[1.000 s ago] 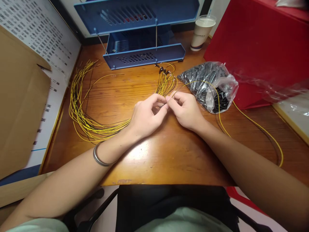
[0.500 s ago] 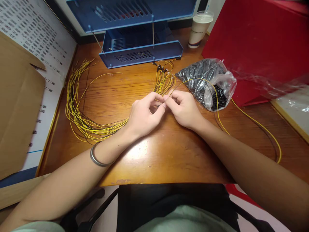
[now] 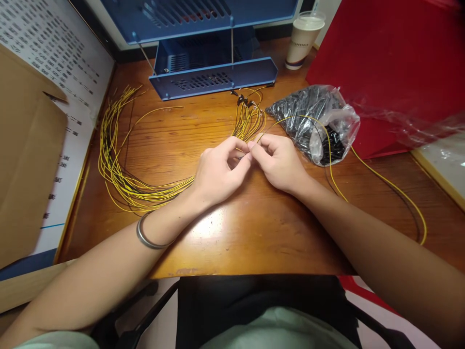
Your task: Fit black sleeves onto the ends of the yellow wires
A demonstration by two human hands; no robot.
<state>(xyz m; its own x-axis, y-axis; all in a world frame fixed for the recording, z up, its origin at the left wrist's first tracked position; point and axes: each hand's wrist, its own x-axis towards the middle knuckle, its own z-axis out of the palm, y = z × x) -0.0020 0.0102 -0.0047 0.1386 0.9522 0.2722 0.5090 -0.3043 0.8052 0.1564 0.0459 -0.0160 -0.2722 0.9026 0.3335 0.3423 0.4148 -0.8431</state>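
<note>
Fingertip to fingertip, my two hands meet above the middle of the table. My right hand is closed in a pinch on a thin yellow wire, which arcs up from the fingers and loops away to the right. My left hand pinches a small dark piece at the wire's end; its shape is mostly hidden by the fingers. Behind the hands lies a bundle of yellow wires with black ends. That bundle's long coil curves round to the left, passing behind my left wrist.
A clear plastic bag of small black parts lies right of the hands. Farther back stand a blue slotted rack and a paper cup. A red bag borders the right, cardboard the left.
Almost nothing differs. Both hands keep their pinch at the same spot, and the whole view has shifted very slightly.
</note>
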